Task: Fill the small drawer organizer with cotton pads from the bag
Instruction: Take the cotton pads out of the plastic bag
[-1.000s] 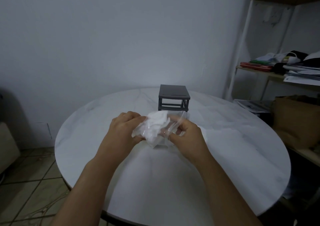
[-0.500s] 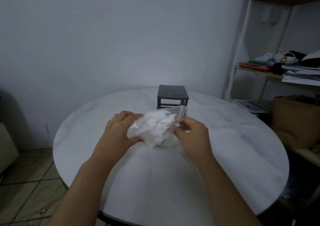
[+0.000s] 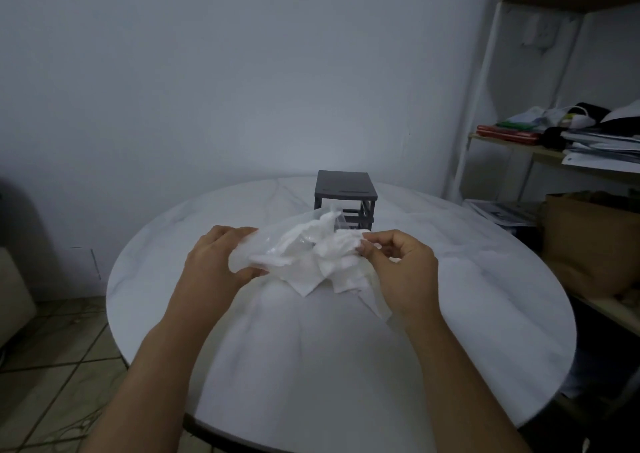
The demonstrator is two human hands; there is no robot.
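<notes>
A clear plastic bag full of white cotton pads is held just above the round white table. My left hand grips the bag's left end. My right hand pinches white pads at the bag's right side, where several hang out below. Behind the bag stands the small dark grey drawer organizer, its lower front partly hidden by the bag.
A shelving unit with papers and clothes stands at the right. A brown cardboard box sits close to the table's right edge. Tiled floor shows at the lower left.
The bag has spread wider between my hands. My right hand has drawn to the right and pads now hang out of the bag.
</notes>
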